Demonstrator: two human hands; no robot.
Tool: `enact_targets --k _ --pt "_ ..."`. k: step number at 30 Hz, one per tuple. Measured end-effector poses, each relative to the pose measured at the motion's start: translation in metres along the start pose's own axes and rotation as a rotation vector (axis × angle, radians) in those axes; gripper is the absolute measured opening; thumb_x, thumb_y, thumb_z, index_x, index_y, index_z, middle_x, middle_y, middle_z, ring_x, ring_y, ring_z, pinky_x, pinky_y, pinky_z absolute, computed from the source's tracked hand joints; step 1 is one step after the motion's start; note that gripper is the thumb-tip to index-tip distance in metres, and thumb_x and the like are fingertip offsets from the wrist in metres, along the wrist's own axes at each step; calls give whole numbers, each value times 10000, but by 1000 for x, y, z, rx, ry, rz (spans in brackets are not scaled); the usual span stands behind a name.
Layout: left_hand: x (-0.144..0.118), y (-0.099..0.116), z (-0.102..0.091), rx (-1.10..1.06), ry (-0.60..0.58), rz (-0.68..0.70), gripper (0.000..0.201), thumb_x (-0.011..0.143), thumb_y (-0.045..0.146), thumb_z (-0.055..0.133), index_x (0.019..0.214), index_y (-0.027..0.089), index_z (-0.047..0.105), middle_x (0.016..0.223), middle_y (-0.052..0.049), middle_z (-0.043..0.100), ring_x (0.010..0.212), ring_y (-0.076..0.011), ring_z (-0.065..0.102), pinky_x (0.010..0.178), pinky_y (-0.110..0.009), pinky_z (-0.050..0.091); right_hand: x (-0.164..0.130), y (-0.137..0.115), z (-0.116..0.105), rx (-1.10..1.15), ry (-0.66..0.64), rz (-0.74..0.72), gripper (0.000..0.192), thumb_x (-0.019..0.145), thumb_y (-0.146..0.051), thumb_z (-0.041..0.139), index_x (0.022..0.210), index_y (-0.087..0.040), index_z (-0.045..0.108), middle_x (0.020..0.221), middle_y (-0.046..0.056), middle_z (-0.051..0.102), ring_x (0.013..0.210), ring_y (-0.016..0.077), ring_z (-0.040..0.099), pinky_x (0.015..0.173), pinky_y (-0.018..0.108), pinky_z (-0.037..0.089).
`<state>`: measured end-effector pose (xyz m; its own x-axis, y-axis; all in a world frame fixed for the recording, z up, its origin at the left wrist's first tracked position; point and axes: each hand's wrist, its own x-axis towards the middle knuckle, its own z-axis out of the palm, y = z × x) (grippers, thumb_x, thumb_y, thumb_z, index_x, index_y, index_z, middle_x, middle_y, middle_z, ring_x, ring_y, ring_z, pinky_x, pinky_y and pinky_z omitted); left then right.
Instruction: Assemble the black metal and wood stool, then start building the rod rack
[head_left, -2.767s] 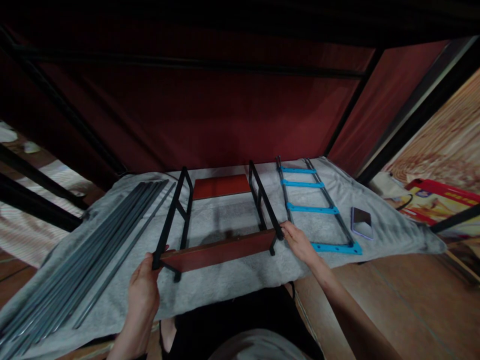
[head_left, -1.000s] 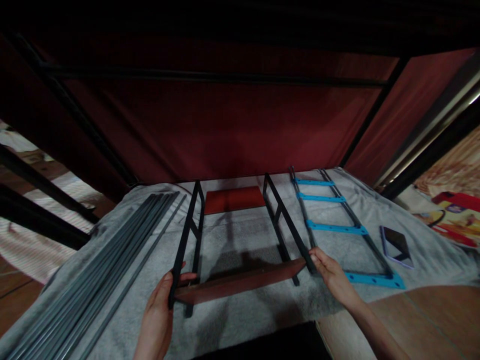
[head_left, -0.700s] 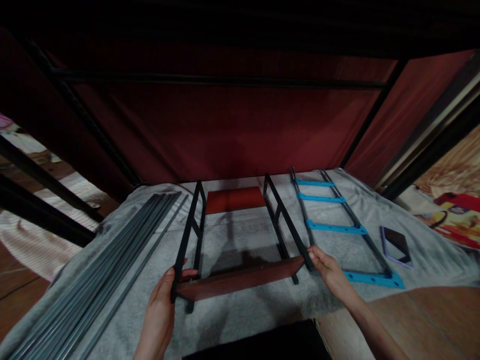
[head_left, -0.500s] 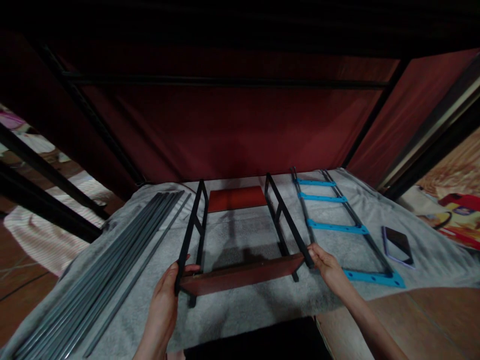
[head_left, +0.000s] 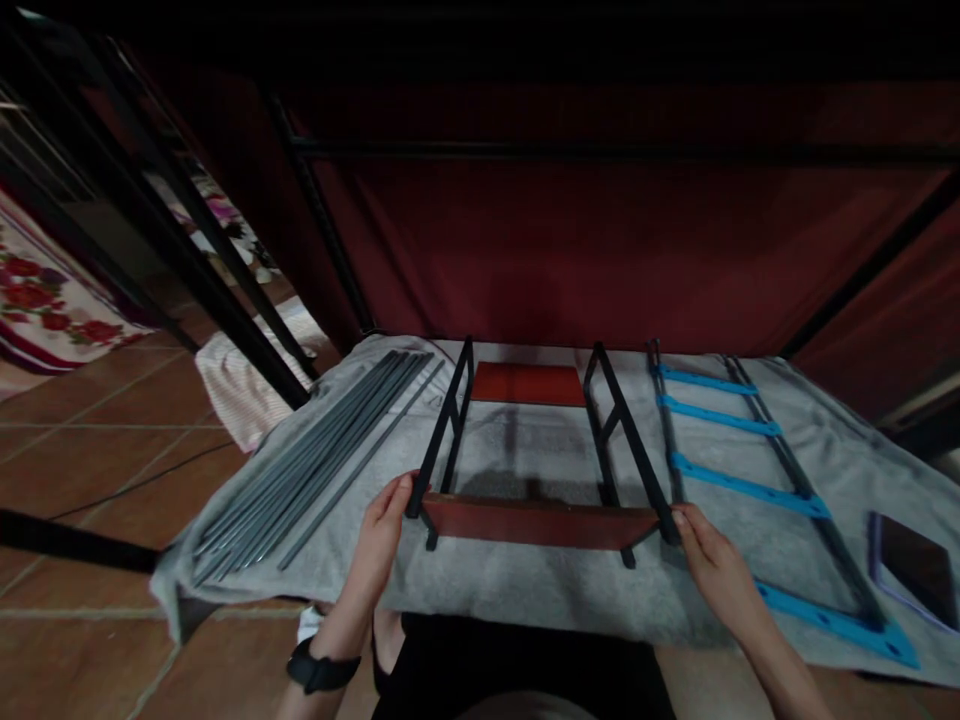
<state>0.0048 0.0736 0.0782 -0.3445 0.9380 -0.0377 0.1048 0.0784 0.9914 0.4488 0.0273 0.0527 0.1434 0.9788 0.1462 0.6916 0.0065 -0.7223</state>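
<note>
A black metal frame (head_left: 632, 437) with two side pieces stands on the grey cloth before me. Across its near end runs a reddish-brown board (head_left: 536, 522), and an orange-red board (head_left: 529, 384) spans the far end. My left hand (head_left: 384, 525) grips the near left corner, its thumb on top and the other fingers partly hidden. At the near right corner, my right hand (head_left: 709, 552) pinches the other side piece. Both hands are closed on the same frame. A black band (head_left: 322, 668) is around my left wrist.
Left of the frame lies a bundle of grey rods (head_left: 322, 460). To the right are dark tubes joined by blue crosspieces (head_left: 724, 415), then a phone (head_left: 911, 565). A red panel (head_left: 600, 250) rises behind the grey cloth (head_left: 525, 590); black bars (head_left: 187, 260) stand at left.
My view has swung left, so the frame, rods and blue crosspieces sit farther right. Both hands keep hold of the frame. My left wrist's black band has come into view.
</note>
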Motion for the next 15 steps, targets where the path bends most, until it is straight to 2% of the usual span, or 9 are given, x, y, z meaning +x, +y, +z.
enact_targets --k 3,6,10,15 --pt "-7 -2 -7 270 8 162 463 895 629 508 832 200 671 791 -40 697 858 -239 654 819 -341 483 2 7 1 -22 7 10 431 967 -624 380 995 -265 616 935 60 748 845 249 709 789 330 550" --pt "-9 -1 -12 478 -5 298 438 976 554 408 733 223 562 705 -18 602 709 -203 586 721 -334 454 5 15 1 -37 25 45 467 933 -661 400 998 -259 630 946 64 757 890 259 714 801 324 551" --pt "-5 4 -21 726 -85 494 413 1036 451 324 763 221 532 787 -43 607 768 -205 592 764 -345 458 7 25 -1 -54 -1 77 501 914 -691 402 973 -257 645 996 64 764 963 266 712 830 317 545" --pt "2 13 -30 956 -214 663 378 1062 355 290 873 194 576 861 -65 637 826 -204 601 791 -345 476 8 31 -2 -75 -7 58 511 907 -719 384 915 -268 623 898 53 742 880 263 701 810 329 533"
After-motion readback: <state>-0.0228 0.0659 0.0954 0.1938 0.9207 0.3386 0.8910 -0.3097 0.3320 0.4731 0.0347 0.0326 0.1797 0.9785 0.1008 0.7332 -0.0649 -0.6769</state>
